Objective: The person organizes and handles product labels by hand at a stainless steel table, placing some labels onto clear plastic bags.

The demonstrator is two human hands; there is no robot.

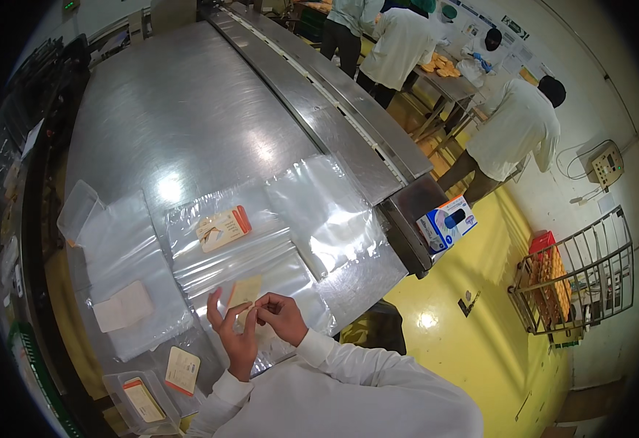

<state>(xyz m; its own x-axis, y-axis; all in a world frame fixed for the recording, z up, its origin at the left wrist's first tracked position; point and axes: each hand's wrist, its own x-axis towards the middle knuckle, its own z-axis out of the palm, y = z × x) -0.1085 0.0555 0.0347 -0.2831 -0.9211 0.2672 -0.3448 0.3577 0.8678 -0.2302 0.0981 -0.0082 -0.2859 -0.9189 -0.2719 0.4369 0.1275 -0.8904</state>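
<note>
In front of me, over the clear plastic bags (297, 274), my left hand (234, 334) and my right hand (284, 320) meet at the fingertips. A pale yellow label (246, 289) is pinched between them, partly hidden by my fingers. Farther up, a cream label with an orange-red end (223, 229) lies on another clear bag. To the left, a small stack of pale paper pieces (124, 306) rests on a pile of bags (128, 241). Nearer me is one more cream label (182, 370), beside a clear plastic tub (112, 387) holding a stack of labels (144, 401).
The steel table (166, 98) stretches away from me, with a raised steel ledge (319, 93) along its right. A blue and white box (447, 223) sits at the corner. A second clear tub (80, 211) stands left. People work at a far table; a wire rack (576, 274) stands right.
</note>
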